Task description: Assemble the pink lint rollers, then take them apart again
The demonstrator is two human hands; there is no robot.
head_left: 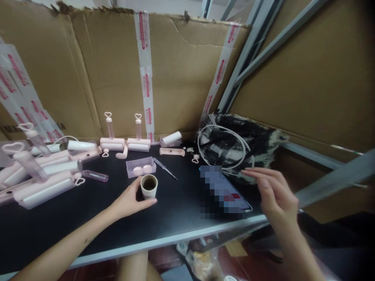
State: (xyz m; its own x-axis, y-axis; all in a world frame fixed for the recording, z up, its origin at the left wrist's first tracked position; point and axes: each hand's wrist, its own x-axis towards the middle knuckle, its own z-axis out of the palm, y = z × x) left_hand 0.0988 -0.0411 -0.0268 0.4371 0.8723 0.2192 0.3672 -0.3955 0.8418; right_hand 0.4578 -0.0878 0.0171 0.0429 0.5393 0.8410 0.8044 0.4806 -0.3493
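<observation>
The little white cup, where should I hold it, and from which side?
I'd grip the cup around its side wall, below the rim, coming from the right. It's upright and round, so fingers should wrap it easily. The left hand is at its left side, leaving the right side mostly uncovered.

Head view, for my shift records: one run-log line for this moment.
left hand: around white cup | right hand: raised near device, nothing visibly held | screwdriver: on black table
</observation>
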